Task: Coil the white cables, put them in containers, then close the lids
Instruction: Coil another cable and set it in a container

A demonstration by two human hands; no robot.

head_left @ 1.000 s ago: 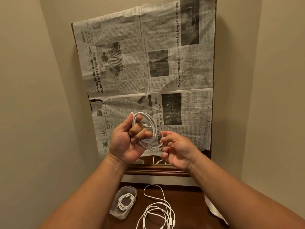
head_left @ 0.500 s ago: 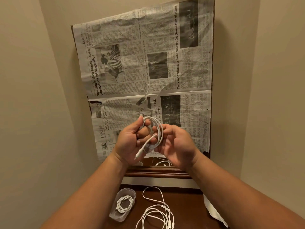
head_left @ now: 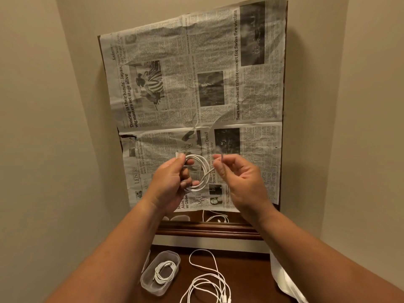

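Observation:
My left hand [head_left: 169,182] holds a coiled white cable [head_left: 202,171] up in front of the newspaper, fingers through the loops. To its right, my right hand [head_left: 237,180] pinches the cable's free end between thumb and fingertips; that end is blurred. Low on the dark wooden table [head_left: 244,272] stands a clear plastic container [head_left: 145,283], lid off, with another coiled white cable [head_left: 165,272] inside. To its right lie loose white cables [head_left: 209,281] in uncoiled loops.
A newspaper sheet [head_left: 196,84] covers a wood-framed panel against the back wall. Beige walls close in on the left and right. Something white [head_left: 284,281] lies at the table's right edge. Beneath the newspaper, above the frame's moulding, more white cable [head_left: 216,217] shows.
My right hand has moved right, away from the coil, drawing the cable end out with it. Both hands sit slightly higher. The left hand still grips the coil.

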